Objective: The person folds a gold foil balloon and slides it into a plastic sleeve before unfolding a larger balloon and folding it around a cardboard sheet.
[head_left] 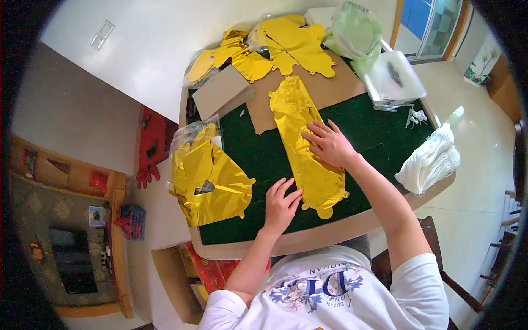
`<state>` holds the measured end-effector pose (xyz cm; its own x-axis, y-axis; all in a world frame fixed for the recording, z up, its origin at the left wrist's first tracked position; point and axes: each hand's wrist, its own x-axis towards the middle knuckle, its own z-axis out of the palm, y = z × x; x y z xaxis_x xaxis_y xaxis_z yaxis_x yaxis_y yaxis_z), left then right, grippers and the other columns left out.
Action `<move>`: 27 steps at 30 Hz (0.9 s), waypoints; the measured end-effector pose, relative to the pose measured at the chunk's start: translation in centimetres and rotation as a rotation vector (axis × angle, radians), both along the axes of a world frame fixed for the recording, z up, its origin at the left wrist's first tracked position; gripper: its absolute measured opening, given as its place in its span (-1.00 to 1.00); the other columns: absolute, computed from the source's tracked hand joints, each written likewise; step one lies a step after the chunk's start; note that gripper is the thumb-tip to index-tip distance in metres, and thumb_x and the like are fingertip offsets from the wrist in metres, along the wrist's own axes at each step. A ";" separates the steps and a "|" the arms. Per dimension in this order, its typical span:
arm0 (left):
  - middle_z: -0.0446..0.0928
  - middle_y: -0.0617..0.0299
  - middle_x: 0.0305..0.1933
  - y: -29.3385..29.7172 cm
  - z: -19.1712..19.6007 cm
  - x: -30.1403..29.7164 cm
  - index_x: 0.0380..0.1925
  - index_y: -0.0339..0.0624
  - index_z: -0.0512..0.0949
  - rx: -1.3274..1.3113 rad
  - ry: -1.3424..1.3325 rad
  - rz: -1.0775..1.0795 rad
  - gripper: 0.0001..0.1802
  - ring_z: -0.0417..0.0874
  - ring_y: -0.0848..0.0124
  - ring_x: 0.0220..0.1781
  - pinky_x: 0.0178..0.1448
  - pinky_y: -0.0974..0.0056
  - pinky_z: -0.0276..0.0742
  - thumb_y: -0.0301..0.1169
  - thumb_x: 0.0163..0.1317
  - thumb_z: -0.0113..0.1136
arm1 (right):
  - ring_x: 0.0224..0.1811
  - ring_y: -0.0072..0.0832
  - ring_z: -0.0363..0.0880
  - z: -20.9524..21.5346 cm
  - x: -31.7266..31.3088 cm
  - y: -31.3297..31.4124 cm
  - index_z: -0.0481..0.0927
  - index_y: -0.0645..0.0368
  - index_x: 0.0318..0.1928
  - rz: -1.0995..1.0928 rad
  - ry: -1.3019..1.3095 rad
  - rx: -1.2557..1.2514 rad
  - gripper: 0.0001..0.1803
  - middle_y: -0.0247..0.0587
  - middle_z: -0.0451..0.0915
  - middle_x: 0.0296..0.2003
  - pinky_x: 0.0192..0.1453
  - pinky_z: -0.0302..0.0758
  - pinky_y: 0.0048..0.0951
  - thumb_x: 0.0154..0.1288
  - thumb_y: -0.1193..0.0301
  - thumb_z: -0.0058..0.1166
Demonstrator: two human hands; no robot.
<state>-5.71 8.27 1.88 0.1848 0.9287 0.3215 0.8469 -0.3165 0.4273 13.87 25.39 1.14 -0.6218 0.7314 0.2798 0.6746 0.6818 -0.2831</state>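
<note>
Hands (333,148), two, at one gold foil (319,187), one yarn bundle (432,159)

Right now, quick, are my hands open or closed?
Left hand: open, at the long gold foil balloon's left edge.
Right hand: open, laid on that balloon.

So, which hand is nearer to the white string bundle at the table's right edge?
Right. The right hand rests on the long gold foil, left of the white string bundle; the left hand is farther left, at the foil's lower left edge.
</note>
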 end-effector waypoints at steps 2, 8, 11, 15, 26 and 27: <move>0.48 0.21 0.16 -0.2 0.1 0.1 -0.18 0.03 0.69 -0.025 -0.024 0.009 -0.75 0.38 0.15 0.27 0.31 0.07 0.30 -0.38 0.08 0.33 | 0.41 -0.29 0.19 0.0 0.0 0.0 0.44 -0.05 0.19 0.001 0.015 0.013 -0.60 -0.20 0.36 0.28 0.50 -0.02 -0.03 0.39 0.21 -0.10; 0.43 0.17 0.22 -1.4 0.4 0.4 -0.18 0.02 0.69 -0.021 -0.007 -0.041 -0.74 0.35 0.11 0.30 0.31 0.06 0.29 -0.36 0.07 0.34 | 0.40 -0.25 0.21 0.0 0.1 0.1 0.40 -0.05 0.19 0.016 0.027 0.030 -0.59 -0.17 0.36 0.27 0.47 0.02 0.05 0.35 0.20 -0.08; 0.42 0.13 0.23 -2.5 0.7 0.6 -0.15 0.01 0.68 -0.014 0.056 -0.105 -0.71 0.32 0.10 0.32 0.31 0.06 0.29 -0.36 0.07 0.34 | 0.40 -0.25 0.20 0.0 0.1 0.1 0.40 -0.05 0.19 0.014 0.025 0.027 -0.58 -0.17 0.36 0.27 0.47 0.03 0.04 0.36 0.20 -0.08; 0.44 0.12 0.21 -3.5 1.2 0.4 -0.08 -0.01 0.64 -0.020 -0.024 -0.108 -0.68 0.37 0.10 0.28 0.29 0.07 0.33 -0.42 0.11 0.28 | 0.42 -0.30 0.18 0.3 0.0 0.0 0.44 -0.05 0.20 0.003 0.010 -0.002 -0.59 -0.19 0.34 0.29 0.50 -0.02 -0.03 0.38 0.21 -0.10; 0.37 0.17 0.28 -0.7 0.6 -0.9 0.01 -0.03 0.59 -0.005 0.143 -0.080 -0.51 0.31 0.09 0.32 0.32 -0.01 0.26 -0.63 0.02 0.12 | 0.39 -0.26 0.22 -0.5 0.0 0.0 0.43 -0.04 0.18 0.006 0.047 0.050 -0.58 -0.19 0.37 0.25 0.46 0.04 0.06 0.34 0.20 -0.06; 0.37 0.17 0.28 -0.9 0.4 -1.1 0.01 -0.03 0.59 -0.006 0.143 -0.080 -0.51 0.31 0.09 0.32 0.32 -0.01 0.26 -0.63 0.02 0.12 | 0.39 -0.26 0.22 -0.4 -0.1 0.1 0.43 -0.04 0.18 0.006 0.048 0.049 -0.58 -0.19 0.37 0.25 0.46 0.04 0.06 0.34 0.20 -0.06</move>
<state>-6.78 7.40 2.29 0.3021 0.9110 0.2808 0.8715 -0.3833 0.3059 13.82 25.45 0.74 -0.6112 0.7125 0.3445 0.6571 0.6995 -0.2809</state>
